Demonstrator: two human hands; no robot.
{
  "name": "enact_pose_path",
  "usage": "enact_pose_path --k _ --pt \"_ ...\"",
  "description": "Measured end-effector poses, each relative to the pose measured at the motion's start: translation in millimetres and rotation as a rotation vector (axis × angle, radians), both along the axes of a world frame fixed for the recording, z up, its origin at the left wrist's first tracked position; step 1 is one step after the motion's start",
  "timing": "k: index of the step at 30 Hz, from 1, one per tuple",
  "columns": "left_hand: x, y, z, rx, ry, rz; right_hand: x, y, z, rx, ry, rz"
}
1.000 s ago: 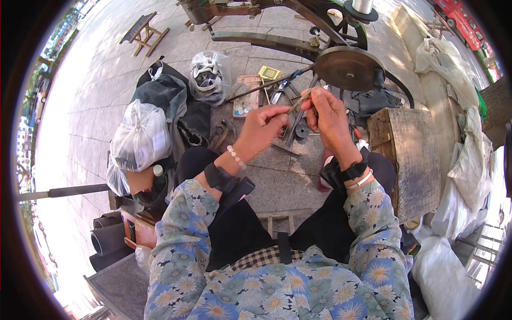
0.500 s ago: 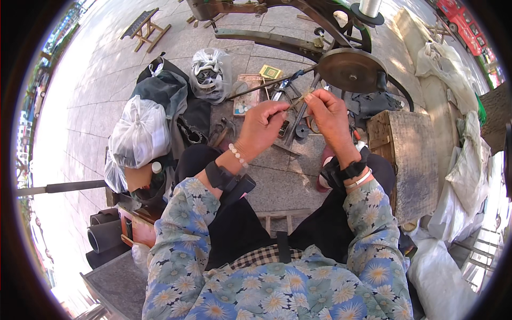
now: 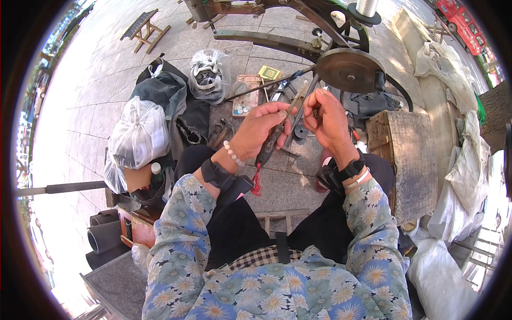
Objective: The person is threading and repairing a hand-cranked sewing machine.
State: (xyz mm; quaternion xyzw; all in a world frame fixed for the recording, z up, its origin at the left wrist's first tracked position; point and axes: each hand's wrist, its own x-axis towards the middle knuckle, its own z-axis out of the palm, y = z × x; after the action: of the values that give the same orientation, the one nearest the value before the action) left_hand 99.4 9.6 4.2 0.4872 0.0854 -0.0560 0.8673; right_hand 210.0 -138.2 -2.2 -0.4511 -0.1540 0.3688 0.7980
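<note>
My left hand is wrapped round a slim pointed hand tool with a dark handle. A red cord hangs from the handle's lower end, and the thin shaft slants up and to the right past my thumb. Whether it is an awl or another such tool I cannot tell. Just right of the shaft, my right hand is closed with its fingertips pinched together. Something small and dark may lie between those fingers, but it is too small to name. Both hands are raised above the paved ground, apart from each other.
A machine with a round wheel stands ahead. Tools and a shallow box lie beyond my hands. Bagged shoes and a tied white bag are at the left; a wooden box stands by my right knee.
My left hand has turned, so that the tool's dark handle and red cord show below it. My right hand has moved slightly right, away from the left fingertips, with its fingers curled in.
</note>
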Motion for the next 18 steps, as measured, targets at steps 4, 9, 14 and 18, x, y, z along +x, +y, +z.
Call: enact_pose_path --k 4,9,14,18 --pt "0 -1 2 0.009 -0.005 0.013 0 3 -3 0.037 0.186 -0.028" --pt "-1 0 3 0.000 0.010 -0.020 -10 10 12 0.000 0.167 -0.119" --pt "1 0 0 0.076 0.020 -0.056 -6 4 11 -0.185 -0.172 -0.057" --pt "1 -1 -2 0.179 0.006 -0.064 -5 1 12 -0.267 -0.217 -0.061"
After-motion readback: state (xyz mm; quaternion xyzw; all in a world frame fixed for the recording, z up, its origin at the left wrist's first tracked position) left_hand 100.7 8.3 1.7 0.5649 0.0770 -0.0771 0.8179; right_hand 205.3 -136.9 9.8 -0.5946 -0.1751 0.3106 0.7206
